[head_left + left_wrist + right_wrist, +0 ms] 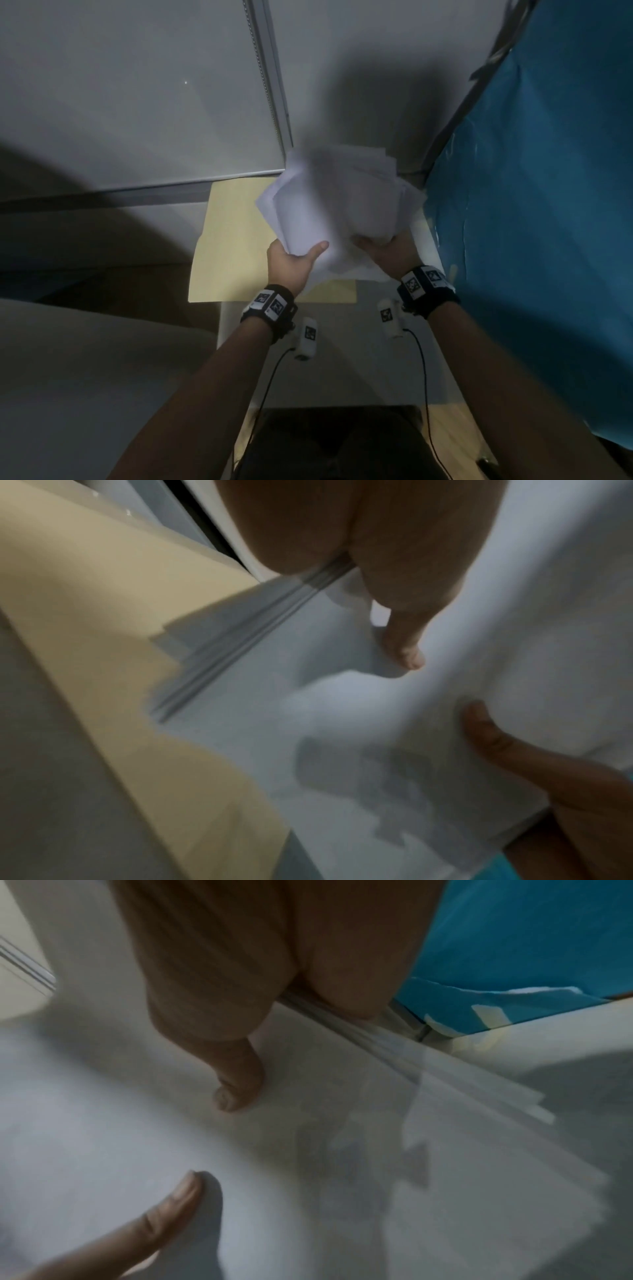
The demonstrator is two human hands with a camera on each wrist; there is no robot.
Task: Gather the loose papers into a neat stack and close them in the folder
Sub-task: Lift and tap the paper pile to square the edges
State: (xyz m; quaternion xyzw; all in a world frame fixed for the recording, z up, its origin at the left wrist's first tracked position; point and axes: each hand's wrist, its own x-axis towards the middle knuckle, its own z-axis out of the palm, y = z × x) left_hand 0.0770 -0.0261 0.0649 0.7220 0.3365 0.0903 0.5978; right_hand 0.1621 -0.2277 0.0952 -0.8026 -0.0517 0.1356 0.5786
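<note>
A loose bundle of white papers (pixel 335 205) is lifted above the open cream folder (pixel 226 246), which lies flat on the small table. My left hand (pixel 294 255) grips the bundle's near left edge, thumb on top. My right hand (pixel 383 246) grips the near right edge. The sheets are fanned and uneven, blurred by motion. In the left wrist view my thumb (pixel 404 642) presses on the papers (pixel 342 723) beside the folder (pixel 103 642). The right wrist view has my thumb (pixel 236 1085) on top of the sheets (pixel 342 1150). The fingers under the bundle are hidden.
A blue sheet (pixel 534 205) hangs close on the right. A grey wall with a metal rail (pixel 270 85) stands behind the white table (pixel 342 342). Cables run from both wrist cameras down toward my lap.
</note>
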